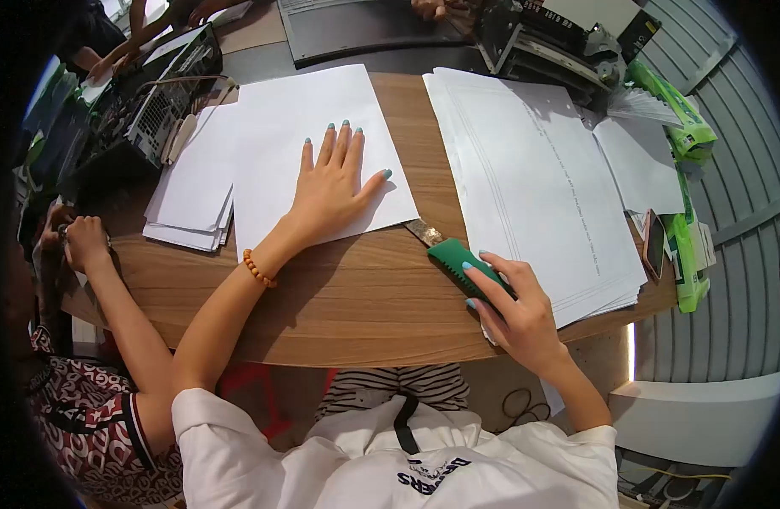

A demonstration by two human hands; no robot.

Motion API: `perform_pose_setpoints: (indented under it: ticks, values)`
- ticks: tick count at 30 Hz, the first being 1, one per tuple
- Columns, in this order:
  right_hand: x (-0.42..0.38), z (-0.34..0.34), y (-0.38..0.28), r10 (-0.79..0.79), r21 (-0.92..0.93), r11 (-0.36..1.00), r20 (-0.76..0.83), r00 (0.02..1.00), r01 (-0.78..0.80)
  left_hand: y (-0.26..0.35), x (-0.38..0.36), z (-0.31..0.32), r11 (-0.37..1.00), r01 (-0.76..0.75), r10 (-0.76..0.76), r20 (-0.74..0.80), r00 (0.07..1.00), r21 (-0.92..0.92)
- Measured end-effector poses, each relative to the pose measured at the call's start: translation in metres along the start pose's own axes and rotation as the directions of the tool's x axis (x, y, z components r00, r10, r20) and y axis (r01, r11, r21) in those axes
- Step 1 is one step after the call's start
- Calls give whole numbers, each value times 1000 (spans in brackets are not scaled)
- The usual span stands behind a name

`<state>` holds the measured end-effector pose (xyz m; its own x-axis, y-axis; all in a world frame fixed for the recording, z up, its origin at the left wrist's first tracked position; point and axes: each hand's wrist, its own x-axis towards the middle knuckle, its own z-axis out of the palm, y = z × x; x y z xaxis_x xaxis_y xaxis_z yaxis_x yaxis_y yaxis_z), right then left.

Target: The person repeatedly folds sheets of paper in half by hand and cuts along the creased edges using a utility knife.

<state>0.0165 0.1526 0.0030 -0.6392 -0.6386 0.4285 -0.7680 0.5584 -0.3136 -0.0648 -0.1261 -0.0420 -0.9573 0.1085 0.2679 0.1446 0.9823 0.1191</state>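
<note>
My left hand (335,182) lies flat with spread fingers on a blank white sheet of paper (279,119) on the wooden table. In my right hand (521,314) is a green utility knife (462,265), its fingers wrapped round the handle. The knife's blade (421,230) points up and left, and its tip is at the lower right corner of the sheet. Just right of the knife lies a stack of large printed sheets (534,187); my right hand is over its lower left edge.
Smaller white papers (186,204) are piled left of the sheet. A computer case (161,119) stands behind them. A laptop (364,30) is at the far side. Green packages (682,119) and a phone (653,244) are at the right. Another person's arm (123,297) rests at the left.
</note>
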Motion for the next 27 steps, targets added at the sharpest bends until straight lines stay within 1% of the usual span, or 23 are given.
perform_pose_setpoints:
  ticks: [3,6,7,9,13,16,22,25,27]
  values:
    - [1,-4,0,26,-29,999,-2,1000,-26,-1,-1,2,1000,-10,11,-16,1000,25]
    - [-2,-10,0,8,-69,998,-3,1000,-9,2,-5,1,999,-27,28,-42,999,36]
    - [-1,-9,0,9,-69,998,1,1000,-9,2,-5,-1,999,-25,26,-40,999,34]
    - [-1,-7,-4,20,-50,999,-12,1000,-20,5,-6,-3,998,-5,4,24,1000,61]
    - [-1,-8,-5,45,-29,999,1,999,-45,3,-6,-3,999,-13,13,16,1000,36]
    - [-2,-11,-3,62,-77,995,19,998,-60,5,-5,-6,1000,4,-4,24,1000,23]
    - [14,1,6,26,-82,996,-25,999,-28,6,-6,-2,1000,-9,9,-7,1000,25]
    - [26,3,14,7,-72,997,-38,999,-10,5,-5,-1,997,-16,17,-20,1000,69]
    - [30,2,19,-2,-43,999,-16,1000,1,4,-5,0,1000,-27,28,-56,998,14]
